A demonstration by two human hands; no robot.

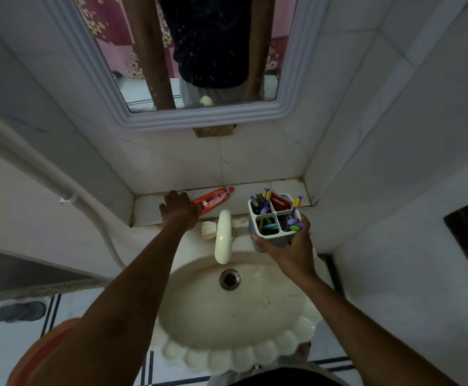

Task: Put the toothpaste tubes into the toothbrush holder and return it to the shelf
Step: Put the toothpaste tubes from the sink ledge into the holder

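A white four-compartment toothbrush holder (275, 222) is held above the sink's back right rim by my right hand (292, 252), gripped from below. Several toothbrushes stand in it, and a red toothpaste tube (279, 202) fills its far right compartment. A second red-orange toothpaste tube (213, 200) lies flat on the tiled shelf (285, 189) behind the tap. My left hand (179, 211) rests on that tube's near, flat end, fingers curled over it; the tube still lies on the shelf.
A cream tap (223, 236) rises between my hands over the scalloped sink (235, 310). A mirror (199, 51) hangs above the shelf. White tiled walls close in left and right. A white pipe (46, 176) runs down the left wall.
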